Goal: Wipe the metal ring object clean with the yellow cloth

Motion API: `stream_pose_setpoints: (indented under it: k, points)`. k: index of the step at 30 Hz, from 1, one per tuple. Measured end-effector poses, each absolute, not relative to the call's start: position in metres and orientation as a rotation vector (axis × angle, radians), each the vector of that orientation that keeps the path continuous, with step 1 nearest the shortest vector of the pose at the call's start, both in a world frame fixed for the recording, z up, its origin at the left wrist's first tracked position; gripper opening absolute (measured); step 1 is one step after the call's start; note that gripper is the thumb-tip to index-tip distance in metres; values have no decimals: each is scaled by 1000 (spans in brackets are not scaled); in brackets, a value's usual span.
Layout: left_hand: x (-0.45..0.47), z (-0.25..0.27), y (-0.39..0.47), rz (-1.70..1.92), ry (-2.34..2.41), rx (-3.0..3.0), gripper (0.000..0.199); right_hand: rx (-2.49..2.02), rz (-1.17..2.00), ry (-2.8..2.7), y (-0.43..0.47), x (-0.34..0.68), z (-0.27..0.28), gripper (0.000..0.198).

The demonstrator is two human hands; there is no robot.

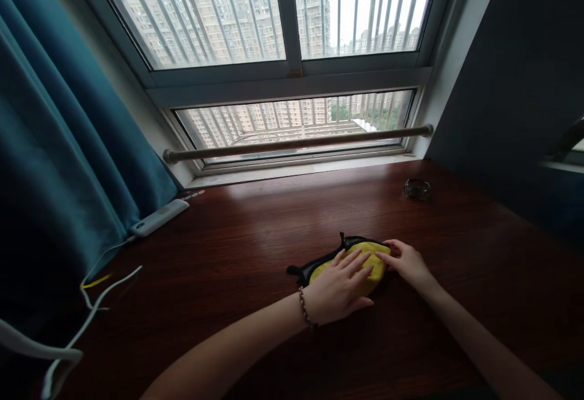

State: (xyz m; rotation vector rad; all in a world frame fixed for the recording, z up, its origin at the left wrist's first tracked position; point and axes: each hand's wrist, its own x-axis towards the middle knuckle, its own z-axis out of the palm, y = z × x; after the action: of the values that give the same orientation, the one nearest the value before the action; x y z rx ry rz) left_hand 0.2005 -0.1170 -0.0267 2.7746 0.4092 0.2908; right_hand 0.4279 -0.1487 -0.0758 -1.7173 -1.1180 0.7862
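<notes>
No real grip: left hand [338,287] lies flat, palm down, fingers spread on top of the yellow cloth [360,261], pressing rather than clasping. Right hand [407,262] sits at the cloth's right end, fingers curled loosely, tips touching the yellow edge; can't tell if it pinches anything. Left forearm comes in from the bottom edge at a slant, beaded bracelet [305,308] on the wrist. Right forearm enters from the lower right corner, wrist low on the wood.

Cloth is a small folded bundle, yellow on top with black trim [314,264] showing at the left and back. It lies on the dark wooden table [237,254], right of centre, well clear of the far edge.

Rest of the table: glass ashtray-like dish [417,188] near the far right corner, white power strip [158,218] at the far left edge, white cables [98,293] trailing along the left side. Teal curtain [59,144] hangs at the left. Barred window [292,41] behind the far edge, metal rail [296,143] across it, apartment blocks outside.
</notes>
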Motion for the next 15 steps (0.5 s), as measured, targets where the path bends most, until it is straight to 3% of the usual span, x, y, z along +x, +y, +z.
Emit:
stream_pose_setpoints:
  k: [2, 6, 15]
  points:
    - [205, -38, -113, 273, 449, 2776, 71, -1794, 636, -1140, -150, 439, -73, 37]
    - [202, -53, -109, 223, 553, 2706, 78, -1971, 379, -1129, -177, 449, -78, 26]
    - [202, -52, -106, 200, 490, 2728, 77, -2020, 372, -1297, -177, 458, -91, 39]
